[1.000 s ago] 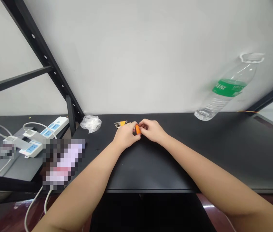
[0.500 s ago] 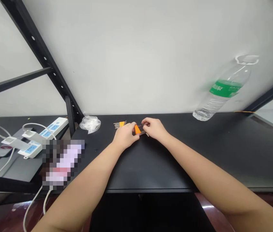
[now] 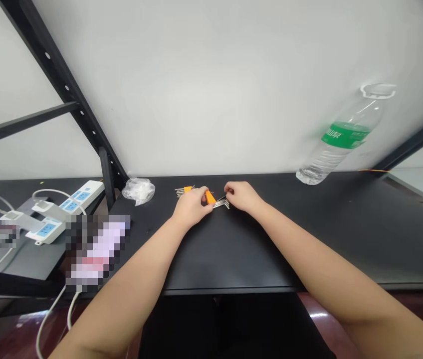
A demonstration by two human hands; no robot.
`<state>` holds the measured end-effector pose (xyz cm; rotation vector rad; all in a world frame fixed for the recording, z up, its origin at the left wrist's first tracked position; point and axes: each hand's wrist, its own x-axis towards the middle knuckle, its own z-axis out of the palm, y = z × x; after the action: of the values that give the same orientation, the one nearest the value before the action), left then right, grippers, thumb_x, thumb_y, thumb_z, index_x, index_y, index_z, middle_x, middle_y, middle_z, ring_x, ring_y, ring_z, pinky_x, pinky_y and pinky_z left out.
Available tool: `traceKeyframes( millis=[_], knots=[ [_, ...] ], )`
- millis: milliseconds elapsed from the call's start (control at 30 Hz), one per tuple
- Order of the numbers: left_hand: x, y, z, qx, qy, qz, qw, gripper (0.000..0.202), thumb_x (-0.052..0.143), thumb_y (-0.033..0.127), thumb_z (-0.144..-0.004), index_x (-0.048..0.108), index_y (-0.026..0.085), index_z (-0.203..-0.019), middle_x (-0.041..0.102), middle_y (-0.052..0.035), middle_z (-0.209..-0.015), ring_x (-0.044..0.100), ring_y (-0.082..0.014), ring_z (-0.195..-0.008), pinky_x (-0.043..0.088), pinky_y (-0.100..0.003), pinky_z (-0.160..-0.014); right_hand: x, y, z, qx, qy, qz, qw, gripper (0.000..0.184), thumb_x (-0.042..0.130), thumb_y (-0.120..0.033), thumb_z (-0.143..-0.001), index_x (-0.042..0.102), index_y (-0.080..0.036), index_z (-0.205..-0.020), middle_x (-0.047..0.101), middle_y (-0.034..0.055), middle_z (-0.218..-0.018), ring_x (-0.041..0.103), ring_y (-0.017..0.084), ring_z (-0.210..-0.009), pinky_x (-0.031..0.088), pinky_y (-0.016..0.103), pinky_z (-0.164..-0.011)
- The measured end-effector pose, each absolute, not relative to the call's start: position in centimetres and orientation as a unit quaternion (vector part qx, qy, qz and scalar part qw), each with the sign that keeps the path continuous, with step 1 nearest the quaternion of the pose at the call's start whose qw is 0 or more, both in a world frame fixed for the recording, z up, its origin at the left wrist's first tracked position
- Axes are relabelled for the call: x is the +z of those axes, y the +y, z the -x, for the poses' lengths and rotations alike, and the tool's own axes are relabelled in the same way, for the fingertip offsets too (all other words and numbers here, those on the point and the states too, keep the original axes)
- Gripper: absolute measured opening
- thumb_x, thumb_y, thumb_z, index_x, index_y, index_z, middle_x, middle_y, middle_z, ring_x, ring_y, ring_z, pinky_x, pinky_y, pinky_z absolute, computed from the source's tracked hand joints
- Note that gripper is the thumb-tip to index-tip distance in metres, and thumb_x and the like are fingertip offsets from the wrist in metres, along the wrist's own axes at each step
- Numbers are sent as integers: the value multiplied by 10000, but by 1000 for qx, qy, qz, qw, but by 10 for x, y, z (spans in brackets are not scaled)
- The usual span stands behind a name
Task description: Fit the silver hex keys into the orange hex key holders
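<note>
My left hand (image 3: 190, 208) is closed on a small orange holder (image 3: 209, 197) that carries several thin metal L-shaped keys (image 3: 222, 203). My right hand (image 3: 242, 196) pinches the bent ends of those keys, just to the right of the holder. Both hands rest low over the black table (image 3: 271, 234), near its back edge. A second orange holder with metal keys (image 3: 186, 190) lies on the table just behind my left hand.
A crumpled clear plastic bag (image 3: 138, 190) lies left of the hands by a black shelf post (image 3: 106, 178). White power strips (image 3: 62, 209) with cables sit on the left. A clear water bottle with a green label (image 3: 340, 140) stands at the back right against the white wall.
My hands have drawn apart: the right hand moved right, and the metal keys now show between it and the orange holder. One second ago the hands were pressed together around the holder.
</note>
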<state>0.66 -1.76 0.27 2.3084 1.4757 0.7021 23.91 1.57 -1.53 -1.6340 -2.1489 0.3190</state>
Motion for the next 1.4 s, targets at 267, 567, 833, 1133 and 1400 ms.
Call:
traceKeyframes(
  millis=[267,567,833,1133,1400],
  knots=[
    [4,-16,-1,268,498,-796,214,326,726,368,-833,678,261,-1137,684,16,-857,611,-160,-763,429,-273,-650,-11,19,-257,119,-813,550,153,200,598,-158,-829,759,-226,-927,732,47,-962,644,190,-864,452,281,-787],
    [9,-20,-6,259,461,-827,191,319,715,396,-862,676,248,-1142,694,7,-868,630,-167,-784,431,-277,-654,6,3,-240,239,-774,517,277,198,622,-295,-893,745,-241,-1038,746,30,-984,669,180,-833,504,293,-758],
    [12,-24,-10,259,437,-846,163,228,699,347,-870,655,245,-1070,701,-7,-941,644,-184,-861,454,-280,-686,7,-8,-217,342,-716,512,330,201,608,-229,-797,738,-235,-950,744,1,-874,640,149,-688,491,259,-608],
    [6,-24,-13,214,472,-849,99,386,724,421,-865,623,257,-1200,692,-46,-1101,662,-234,-990,482,-318,-731,1,-9,-203,291,-699,547,357,158,608,-193,-743,710,-215,-862,751,4,-841,672,168,-742,502,272,-675],
    [7,-30,-21,169,494,-853,-5,253,679,324,-868,657,216,-1096,672,-101,-1021,640,-284,-986,485,-396,-855,1,-9,-198,169,-764,531,325,108,579,-165,-806,675,-212,-790,742,26,-831,637,175,-740,459,279,-698]
  ],
)
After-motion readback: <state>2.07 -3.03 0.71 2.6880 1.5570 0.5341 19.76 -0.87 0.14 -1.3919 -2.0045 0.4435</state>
